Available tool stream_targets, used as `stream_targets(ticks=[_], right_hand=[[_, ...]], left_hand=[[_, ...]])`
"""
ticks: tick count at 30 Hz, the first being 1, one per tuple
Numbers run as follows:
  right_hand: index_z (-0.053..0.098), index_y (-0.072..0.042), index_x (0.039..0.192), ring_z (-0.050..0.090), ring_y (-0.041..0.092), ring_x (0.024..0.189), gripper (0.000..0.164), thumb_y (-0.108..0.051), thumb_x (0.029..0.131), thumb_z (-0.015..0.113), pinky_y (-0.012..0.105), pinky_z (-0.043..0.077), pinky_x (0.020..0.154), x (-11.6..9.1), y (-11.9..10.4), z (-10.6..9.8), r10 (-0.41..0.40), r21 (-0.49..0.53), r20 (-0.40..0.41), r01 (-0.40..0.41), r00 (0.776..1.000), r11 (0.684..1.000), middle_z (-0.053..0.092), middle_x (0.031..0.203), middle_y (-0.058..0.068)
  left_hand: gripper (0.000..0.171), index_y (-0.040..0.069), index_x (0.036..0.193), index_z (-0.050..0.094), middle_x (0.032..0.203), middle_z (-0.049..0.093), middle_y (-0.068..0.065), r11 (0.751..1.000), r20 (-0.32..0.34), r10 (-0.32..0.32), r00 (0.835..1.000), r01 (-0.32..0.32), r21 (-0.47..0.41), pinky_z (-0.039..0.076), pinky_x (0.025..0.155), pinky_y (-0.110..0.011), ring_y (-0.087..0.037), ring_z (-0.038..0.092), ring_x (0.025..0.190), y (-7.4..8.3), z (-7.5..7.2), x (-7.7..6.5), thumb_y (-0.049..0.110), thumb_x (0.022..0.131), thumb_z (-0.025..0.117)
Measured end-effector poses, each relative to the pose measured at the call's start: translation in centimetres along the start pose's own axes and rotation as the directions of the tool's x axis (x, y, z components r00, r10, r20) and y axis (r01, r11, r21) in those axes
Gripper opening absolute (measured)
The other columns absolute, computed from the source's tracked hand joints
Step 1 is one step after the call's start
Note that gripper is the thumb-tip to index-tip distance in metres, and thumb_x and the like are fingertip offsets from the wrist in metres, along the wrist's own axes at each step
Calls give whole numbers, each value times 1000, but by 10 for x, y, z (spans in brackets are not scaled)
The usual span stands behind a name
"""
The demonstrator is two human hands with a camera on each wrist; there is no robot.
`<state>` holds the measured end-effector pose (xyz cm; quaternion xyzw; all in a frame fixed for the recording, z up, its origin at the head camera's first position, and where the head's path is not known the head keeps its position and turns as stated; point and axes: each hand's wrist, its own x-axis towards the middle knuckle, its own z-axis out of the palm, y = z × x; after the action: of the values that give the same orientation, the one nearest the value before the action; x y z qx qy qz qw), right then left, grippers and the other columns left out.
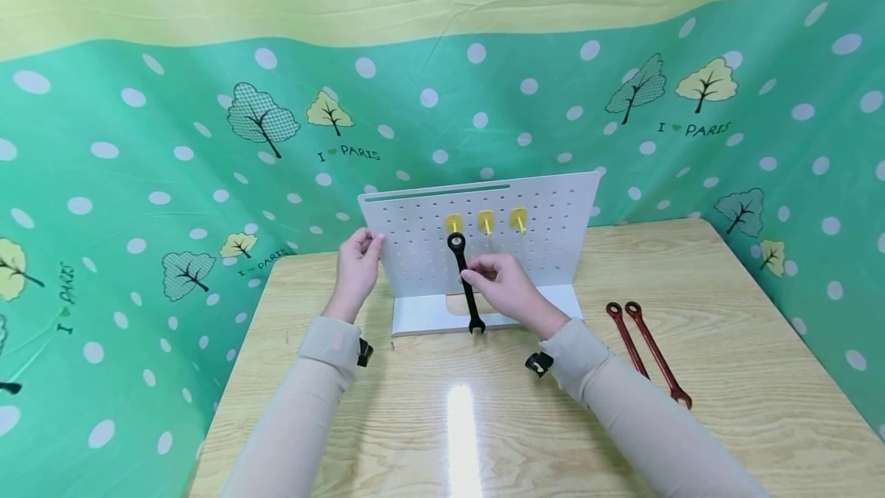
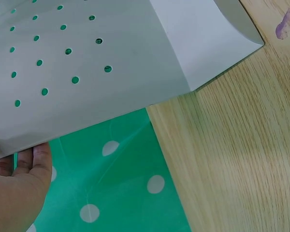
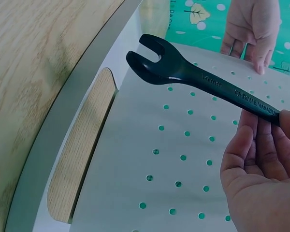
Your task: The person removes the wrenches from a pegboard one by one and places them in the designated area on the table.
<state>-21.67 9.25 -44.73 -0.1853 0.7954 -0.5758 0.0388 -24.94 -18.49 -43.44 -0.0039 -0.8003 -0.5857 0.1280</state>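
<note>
A white pegboard [image 1: 415, 252] stands upright on its base, with three yellow hooks [image 1: 486, 221] in a row. My left hand [image 1: 356, 267] pinches its left edge; in the left wrist view the fingers [image 2: 38, 157] go behind the panel. My right hand [image 1: 508, 290] holds a black combination wrench [image 1: 467, 283] mid-shaft, between thumb and fingers, in front of the board. Its ring end is up, right at the leftmost hook [image 1: 453, 223], and its open jaw points down. The right wrist view shows that open end [image 3: 159, 63] and lettering along the shaft.
Two red wrenches [image 1: 660, 352] lie side by side on the wooden table [image 1: 747, 313], right of the board; the right forearm partly covers one. A green and yellow printed curtain [image 1: 429, 129] hangs behind the board and along both sides. The board's base has a cutout [image 3: 82, 150].
</note>
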Motion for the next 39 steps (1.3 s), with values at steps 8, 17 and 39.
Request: stream_targets(ticks=[8, 17, 39], right_hand=[[75, -6, 106, 65, 34, 88, 13, -16, 101, 67, 34, 56, 73, -5, -1, -4, -12, 15, 7, 12, 1000, 1000, 71, 94, 2], [75, -6, 105, 65, 31, 85, 12, -15, 101, 68, 34, 56, 71, -15, -3, -10, -9, -1, -10, 9, 1000, 1000, 71, 92, 2], [75, 0, 105, 64, 32, 83, 15, -13, 101, 67, 28, 54, 68, -49, 3, -37, -5, -23, -52, 4, 999, 1000, 72, 93, 6]], left_hand=[[25, -3, 112, 65, 115, 71, -19, 1000, -1, 6, 1000, -6, 22, 53, 76, -33, -26, 66, 101, 0, 0, 0, 20, 107, 56], [25, -2, 111, 65, 115, 70, -19, 1000, 13, 20, 1000, -20, 9, 56, 85, -40, -26, 66, 105, 0, 0, 1, 21, 107, 56], [27, -1, 118, 65, 116, 70, -18, 1000, 15, 27, 1000, -27, 5, 56, 93, -40, -26, 67, 108, -3, -1, 0, 22, 107, 56]])
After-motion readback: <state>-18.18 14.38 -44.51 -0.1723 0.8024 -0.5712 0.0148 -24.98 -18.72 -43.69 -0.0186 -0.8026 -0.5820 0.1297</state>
